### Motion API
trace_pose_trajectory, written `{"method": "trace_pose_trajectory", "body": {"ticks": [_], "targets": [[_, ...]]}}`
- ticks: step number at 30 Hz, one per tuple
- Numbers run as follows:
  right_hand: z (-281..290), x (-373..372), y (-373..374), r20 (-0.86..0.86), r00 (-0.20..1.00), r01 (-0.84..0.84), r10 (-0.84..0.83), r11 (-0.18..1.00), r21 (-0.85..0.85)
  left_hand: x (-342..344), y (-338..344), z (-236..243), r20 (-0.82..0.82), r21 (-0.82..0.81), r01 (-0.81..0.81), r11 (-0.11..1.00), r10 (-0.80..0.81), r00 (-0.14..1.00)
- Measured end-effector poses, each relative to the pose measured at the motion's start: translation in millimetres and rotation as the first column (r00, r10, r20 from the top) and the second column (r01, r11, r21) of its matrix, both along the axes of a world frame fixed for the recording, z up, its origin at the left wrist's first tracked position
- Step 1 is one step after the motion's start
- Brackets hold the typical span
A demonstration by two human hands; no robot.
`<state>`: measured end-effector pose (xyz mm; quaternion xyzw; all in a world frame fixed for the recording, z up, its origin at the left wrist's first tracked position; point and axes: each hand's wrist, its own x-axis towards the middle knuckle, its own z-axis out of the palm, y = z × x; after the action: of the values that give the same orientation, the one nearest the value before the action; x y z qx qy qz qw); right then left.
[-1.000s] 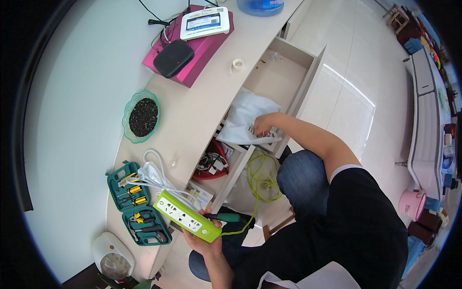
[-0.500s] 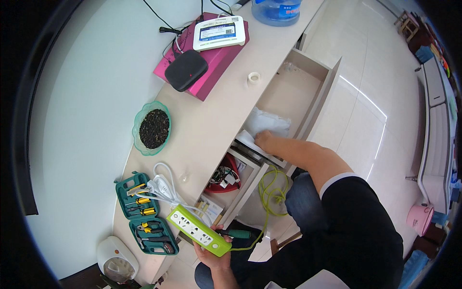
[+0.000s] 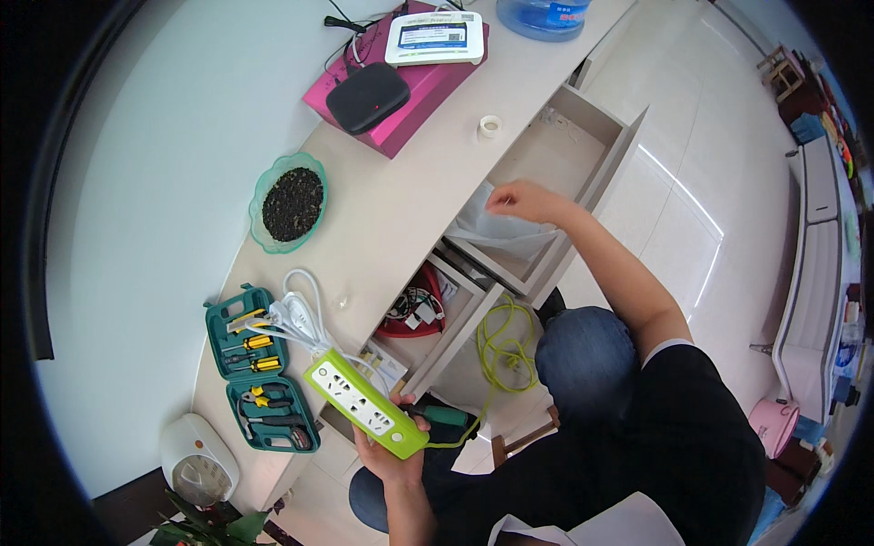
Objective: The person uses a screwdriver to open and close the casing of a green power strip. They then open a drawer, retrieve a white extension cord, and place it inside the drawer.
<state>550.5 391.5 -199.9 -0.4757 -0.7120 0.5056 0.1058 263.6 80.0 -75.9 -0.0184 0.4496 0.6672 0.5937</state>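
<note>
My left hand (image 3: 393, 462) is wrapped around the lower end of a lime-green power strip (image 3: 357, 400) with white sockets. A tool with a dark green handle (image 3: 444, 416) sticks out sideways from the same hand; its working end is hidden. My right hand (image 3: 528, 200) is closed, thumb and fingertips together, over an open drawer. Whatever is between its fingertips is too small to make out. Just beneath it, a crumpled white translucent plastic bag (image 3: 503, 235) lies in the drawer (image 3: 583, 141).
On the desk are an open toolbox (image 3: 258, 371), white cables (image 3: 305, 318), a bowl of dark seeds (image 3: 293, 205), a tape roll (image 3: 490, 126) and a router (image 3: 434, 39) on a pink box (image 3: 401, 136). A lower drawer holds a red container (image 3: 414, 323); yellow-green cord (image 3: 505, 346) hangs beside my knee.
My right hand has lifted off the plastic bag and shifted back along the drawer. My left hand still grips the power strip. The whole view has shifted slightly.
</note>
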Motion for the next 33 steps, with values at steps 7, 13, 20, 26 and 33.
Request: {"method": "trace_pose_trajectory", "body": {"ticks": [7,13,20,26,33], "targets": [[-76,-32,-19,0.095,0.987,-0.134,0.132,0.991,0.019,-1,0,5,-0.003,0.038,0.066,0.997,-0.066,0.998],[-98,-43,-18,0.632,0.747,-0.077,-0.206,0.918,0.390,-10,-10,-6,-0.005,-0.065,0.007,0.998,-0.007,1.000],[-139,-3,45,0.419,0.747,0.176,-0.516,0.762,0.623,-23,-22,-20,0.028,-0.083,0.000,0.997,0.003,1.000],[-148,12,47,0.620,0.782,0.155,-0.058,0.982,-0.104,-21,-21,-19,-0.002,-0.059,0.013,0.998,-0.013,1.000],[-85,-18,20,0.613,0.735,0.128,-0.290,0.947,0.294,-21,-23,-18,0.014,-0.078,-0.011,0.997,0.012,1.000]]}}
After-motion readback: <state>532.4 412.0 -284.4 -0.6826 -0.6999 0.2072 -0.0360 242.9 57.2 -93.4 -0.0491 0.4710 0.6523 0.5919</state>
